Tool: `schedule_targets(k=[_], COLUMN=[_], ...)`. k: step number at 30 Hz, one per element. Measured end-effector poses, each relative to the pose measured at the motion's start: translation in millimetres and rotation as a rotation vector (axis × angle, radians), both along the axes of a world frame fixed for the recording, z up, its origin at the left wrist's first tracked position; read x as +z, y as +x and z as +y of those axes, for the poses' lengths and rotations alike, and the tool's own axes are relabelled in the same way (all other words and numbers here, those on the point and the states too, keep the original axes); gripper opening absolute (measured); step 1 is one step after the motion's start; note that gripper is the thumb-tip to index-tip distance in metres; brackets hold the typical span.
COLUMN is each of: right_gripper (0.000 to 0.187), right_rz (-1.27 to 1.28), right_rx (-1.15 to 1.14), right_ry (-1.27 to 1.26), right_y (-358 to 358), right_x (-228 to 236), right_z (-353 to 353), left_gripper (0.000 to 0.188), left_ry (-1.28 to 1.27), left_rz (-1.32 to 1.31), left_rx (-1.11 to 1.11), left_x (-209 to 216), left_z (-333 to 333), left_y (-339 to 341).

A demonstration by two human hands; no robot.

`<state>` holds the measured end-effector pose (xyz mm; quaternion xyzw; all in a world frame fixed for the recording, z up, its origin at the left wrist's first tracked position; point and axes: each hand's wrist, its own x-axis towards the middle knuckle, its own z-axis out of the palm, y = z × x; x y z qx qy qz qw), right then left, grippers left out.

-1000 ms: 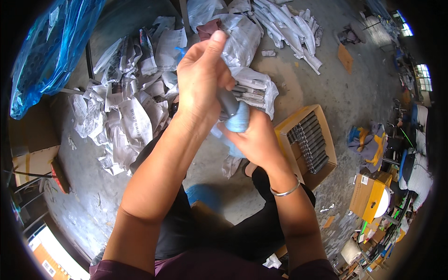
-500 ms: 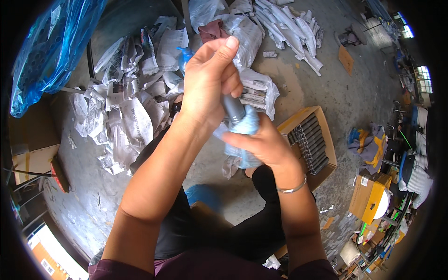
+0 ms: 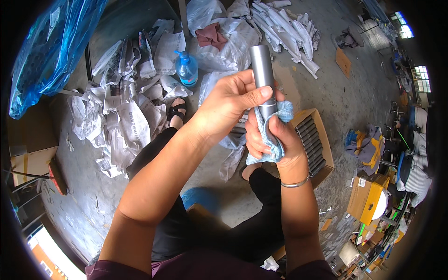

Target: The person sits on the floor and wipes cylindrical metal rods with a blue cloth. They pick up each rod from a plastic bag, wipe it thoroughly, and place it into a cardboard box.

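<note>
A grey metal cylinder (image 3: pixel 262 70) with a thin bright ring near its lower part stands nearly upright between my hands. My left hand (image 3: pixel 240 98) is closed round its middle, the thumb pressed along the front. Below that, my right hand (image 3: pixel 276 135) grips the cylinder's lower end through a light blue cloth (image 3: pixel 269 140), which hangs out under the fingers and bunches up beside the thumb. The cylinder's bottom end is hidden by cloth and fingers. Just beyond my right wrist stands a cardboard box (image 3: pixel 327 144) holding a row of similar dark cylinders (image 3: pixel 310 142).
Crumpled newspaper sheets (image 3: pixel 126 116) cover the floor at left. A blue pump bottle (image 3: pixel 186 70) stands near a clear plastic bag (image 3: pixel 235 49) with a brown cloth (image 3: pixel 211 36) on it. Rolled paper bundles (image 3: pixel 291 35) lie at the back. An orange-fronted carton (image 3: pixel 367 200) sits at right.
The cylinder has come up into view, tilted less. My left hand has moved down and right onto its middle; my right hand has shifted slightly right with the cloth, which is no longer blurred.
</note>
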<state>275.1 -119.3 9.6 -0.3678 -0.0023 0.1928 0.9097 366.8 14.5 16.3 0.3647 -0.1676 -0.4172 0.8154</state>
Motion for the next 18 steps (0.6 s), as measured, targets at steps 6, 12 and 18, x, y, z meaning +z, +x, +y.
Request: schedule_targets(k=[6,12,18], right_gripper=[0.041,0.036,0.067], right_rz=[-0.011,0.101,0.025], right_rx=[-0.008,-0.160,-0.520], right_ry=[-0.225,-0.398,-0.262], right_y=[-4,-19,-14], right_x=[5,3,14], right_z=[-8,-43,-51], left_gripper=[0.026,0.032,0.039], left_ry=[-0.132,-0.218,-0.085], left_rz=[0.180,0.263,0.254], left_rx=[0.096,0.154,-0.076], left_x=[-1,8,-2], left_z=[-6,3,-10], left_y=[-4,12,-4])
